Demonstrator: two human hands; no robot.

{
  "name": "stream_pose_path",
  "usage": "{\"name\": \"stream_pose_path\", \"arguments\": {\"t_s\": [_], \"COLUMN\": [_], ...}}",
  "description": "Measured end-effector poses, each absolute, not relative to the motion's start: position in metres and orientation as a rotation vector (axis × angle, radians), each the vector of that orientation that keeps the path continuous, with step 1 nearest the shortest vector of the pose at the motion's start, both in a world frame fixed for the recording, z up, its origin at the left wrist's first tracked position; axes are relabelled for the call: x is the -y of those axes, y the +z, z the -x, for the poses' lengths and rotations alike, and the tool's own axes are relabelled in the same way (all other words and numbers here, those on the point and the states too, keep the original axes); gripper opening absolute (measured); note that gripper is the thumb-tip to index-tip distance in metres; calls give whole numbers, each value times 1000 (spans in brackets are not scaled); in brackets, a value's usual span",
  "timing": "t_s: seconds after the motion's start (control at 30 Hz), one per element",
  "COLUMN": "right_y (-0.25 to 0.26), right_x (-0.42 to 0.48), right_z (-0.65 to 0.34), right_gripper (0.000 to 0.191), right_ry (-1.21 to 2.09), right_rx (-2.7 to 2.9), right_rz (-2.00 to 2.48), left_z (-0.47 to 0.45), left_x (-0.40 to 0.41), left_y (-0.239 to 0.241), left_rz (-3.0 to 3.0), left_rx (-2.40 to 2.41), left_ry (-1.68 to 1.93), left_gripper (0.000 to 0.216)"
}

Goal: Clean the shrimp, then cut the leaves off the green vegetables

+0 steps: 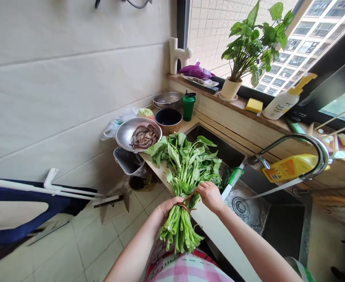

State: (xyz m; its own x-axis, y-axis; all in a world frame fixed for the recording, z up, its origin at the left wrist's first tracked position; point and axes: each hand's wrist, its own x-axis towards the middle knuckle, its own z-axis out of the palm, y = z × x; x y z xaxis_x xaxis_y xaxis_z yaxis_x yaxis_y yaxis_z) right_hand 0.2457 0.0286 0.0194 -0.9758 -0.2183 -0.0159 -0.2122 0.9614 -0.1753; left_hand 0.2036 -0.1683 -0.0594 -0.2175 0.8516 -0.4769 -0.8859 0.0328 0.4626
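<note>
A large bunch of water spinach (186, 168) lies across the counter's front edge, its leaves toward the sink and its cut stems toward my body. My left hand (168, 207) is wrapped round the stems from the left, with the thumb on top near the tie. A brown straw-like tie (186, 206) circles the stems. My right hand (210, 196) is closed in a pinch on the tie's upper end, at the right side of the bunch. The fingertips of my left hand are hidden behind the stems.
Beyond the leaves stand a metal bowl of shrimp (144, 135), a dark pot (168, 120) and a green cup (189, 105). To the right, water runs from a curved faucet (316, 147) into the sink (306, 231). A bin (128, 162) stands below the counter.
</note>
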Motion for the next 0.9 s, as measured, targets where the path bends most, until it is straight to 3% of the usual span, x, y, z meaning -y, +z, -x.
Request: {"name": "stream_pose_path", "arguments": {"t_s": [0.17,0.3,0.4,0.53,0.73,0.9], "right_y": [31,36,34,31,27,23], "right_x": [-25,-10,-1,4,19,37], "right_z": [-248,-262,-266,-261,-252,-242], "right_gripper": [18,30,28,26,17,11], "right_ry": [-345,-636,-726,-649,-429,-263], "right_rx": [-3040,-3024,-2939,-2898,-2868,-2796], "right_rz": [166,347,427,379,472,654], "left_z": [-199,-197,-197,-197,-208,-219], "left_x": [173,179,178,178,206,226], "left_y": [-61,-62,-63,-62,-49,-38], "left_rz": [57,41,-25,-49,-33,-32], "left_rx": [-797,-790,-763,-834,-1166,-1472], "left_ry": [1581,1570,1555,1562,1712,1549], "left_gripper": [50,57,74,89,79,85]}}
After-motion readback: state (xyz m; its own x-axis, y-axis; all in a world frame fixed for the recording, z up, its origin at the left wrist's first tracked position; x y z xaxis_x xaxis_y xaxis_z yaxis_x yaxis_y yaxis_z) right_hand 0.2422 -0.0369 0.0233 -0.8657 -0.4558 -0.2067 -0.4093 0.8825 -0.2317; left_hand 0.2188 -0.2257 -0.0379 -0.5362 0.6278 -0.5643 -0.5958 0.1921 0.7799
